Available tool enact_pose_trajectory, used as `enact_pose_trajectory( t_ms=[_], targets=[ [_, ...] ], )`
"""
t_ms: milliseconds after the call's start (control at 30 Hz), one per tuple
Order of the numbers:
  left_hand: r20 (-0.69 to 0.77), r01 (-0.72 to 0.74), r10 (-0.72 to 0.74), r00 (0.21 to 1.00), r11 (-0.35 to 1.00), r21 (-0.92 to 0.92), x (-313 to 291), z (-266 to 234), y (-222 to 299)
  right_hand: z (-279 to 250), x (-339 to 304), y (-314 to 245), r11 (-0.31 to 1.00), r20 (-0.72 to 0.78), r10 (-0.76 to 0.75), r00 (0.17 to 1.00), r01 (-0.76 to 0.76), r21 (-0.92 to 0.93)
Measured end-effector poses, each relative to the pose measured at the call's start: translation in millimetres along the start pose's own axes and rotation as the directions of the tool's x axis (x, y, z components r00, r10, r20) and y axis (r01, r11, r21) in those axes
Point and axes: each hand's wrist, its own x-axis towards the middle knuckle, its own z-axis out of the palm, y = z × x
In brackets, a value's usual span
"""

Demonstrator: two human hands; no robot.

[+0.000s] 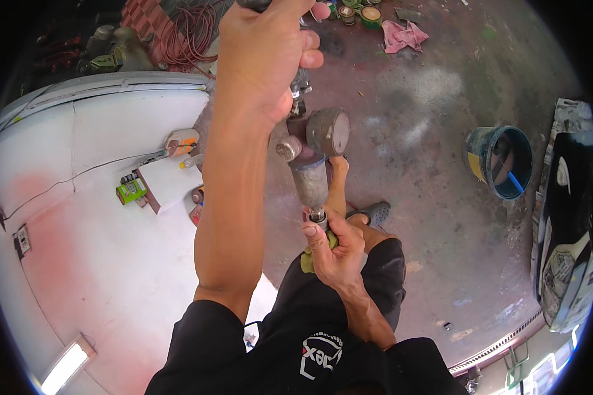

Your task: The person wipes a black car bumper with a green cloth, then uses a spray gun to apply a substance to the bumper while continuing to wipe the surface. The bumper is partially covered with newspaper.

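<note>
The left fingers (311, 59) are curled closed around the upper end of a grey metal tool with a cylindrical body and a drum-shaped side piece (311, 186), though the wrist and palm hide much of that grip. The tool hangs below them, tilted slightly, its lower end meeting the right fingers (341, 229). These are bent nearly closed, with the thumb against the small, shiny, ring-shaped metal fitting (318, 217) at the tool's tip; how far they wrap behind it cannot be told. A soft-looking yellow-green piece, perhaps cloth (308, 261), lies just below and beside the right thumb.

The step in hand looks like handling this fitting while the other hand steadies the tool. Done well, it calls for a firm upper hold so that the heavy-looking body does not swing, and for the thumb and fingers to bear squarely on the fitting, in line with the cylinder. A sideways push could make it bind or slip. The yellow-green piece is best held clear of the joint, where it might get pinched.
</note>
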Motion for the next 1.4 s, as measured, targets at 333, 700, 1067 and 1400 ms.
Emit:
enact_pose_trajectory(
  t_ms=[333,700,1067,1400],
  targets=[
    [0.076,-0.13,0.114,0.991,0.957,0.259,-43,-91,-42,70,-5,44,0.918,0.451,0.107,0.886,0.087,-0.388],
    [-0.298,-0.007,0.229,0.927,0.802,0.597,-80,-247,-63,116,132,-40,0.84,0.463,0.25,0.85,0.047,-0.54],
    [-0.728,0.263,-0.019,0.685,0.938,0.224,-43,-306,-44,226,279,-22,0.507,0.295,0.835,0.465,-0.858,-0.083],
    [-0.837,0.321,-0.167,0.522,0.947,0.011,-7,-377,-60,363,299,22,0.394,0.578,0.783,0.23,-0.903,-0.173]
  ],
)
